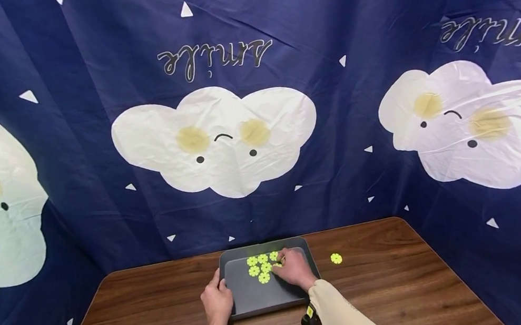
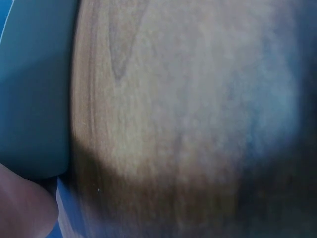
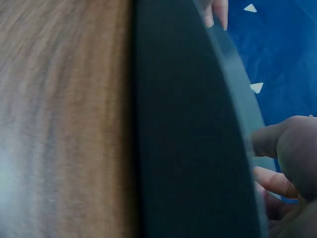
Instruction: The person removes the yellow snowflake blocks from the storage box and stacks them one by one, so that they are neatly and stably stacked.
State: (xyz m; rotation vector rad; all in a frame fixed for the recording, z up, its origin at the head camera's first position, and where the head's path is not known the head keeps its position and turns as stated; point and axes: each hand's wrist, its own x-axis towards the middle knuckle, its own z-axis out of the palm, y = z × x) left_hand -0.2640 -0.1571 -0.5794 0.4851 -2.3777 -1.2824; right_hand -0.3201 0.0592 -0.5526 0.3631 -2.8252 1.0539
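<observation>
A dark grey rectangular tray [image 1: 251, 302] lies on the table, with several yellow-green flower-shaped pieces [image 1: 264, 277] grouped on its floor. My left hand [image 1: 217, 299] holds the tray's left side, thumb at the rim; part of this hand [image 2: 25, 206] shows beside the tray wall [image 2: 34, 94] in the left wrist view. Reaching over the tray's right side, my right hand [image 1: 295, 268] pinches a flower-shaped piece [image 1: 277, 265] at the right of the group, mostly covered by the fingers. In the right wrist view, curled fingers [image 3: 277, 183] show past the tray wall [image 3: 188, 124].
One more flower-shaped piece [image 1: 336, 258] lies on the wooden table [image 1: 387, 276], right of the tray. A dark blue curtain [image 1: 228, 219] with white clouds stands behind the table and at both sides. A small black device [image 1: 308, 320] sits at the right wrist.
</observation>
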